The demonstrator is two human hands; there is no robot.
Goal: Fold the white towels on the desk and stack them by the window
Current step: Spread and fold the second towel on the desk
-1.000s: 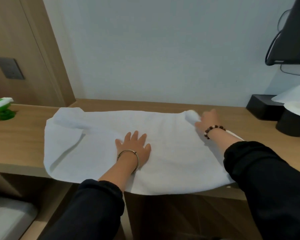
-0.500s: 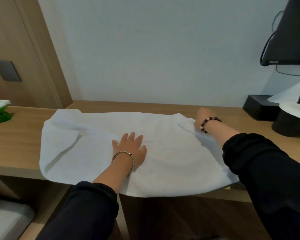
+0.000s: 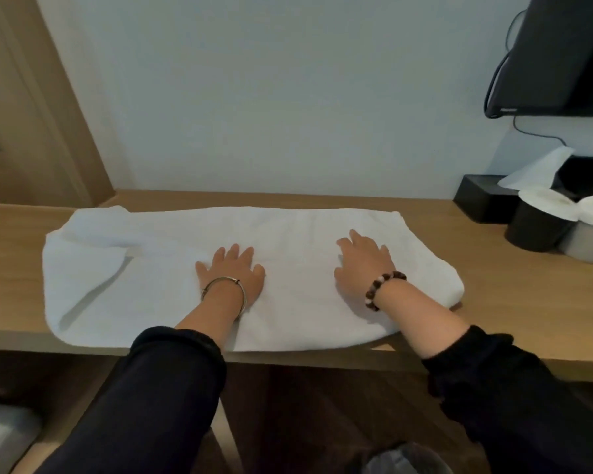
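Pressing white towel [image 3: 158, 295] on desk [image 3: 521, 309]: left hand [image 3: 231, 277], right hand [image 3: 360, 265], fingers [image 3: 234, 253] outstretched, seemingly flat.

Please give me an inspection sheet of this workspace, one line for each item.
surface: wooden desk, its middle under the white towel.
job's things: the white towel lies spread out, left end rumpled; no stack seen.
clutter: black box, paper sheet, black cup, white cup, all at right.
grips: left hand flat on the white towel; right hand resting on it, fingers relaxed.
cables: black cable hangs below the dark screen.
surroundings: pale wall behind; wooden panel at left.
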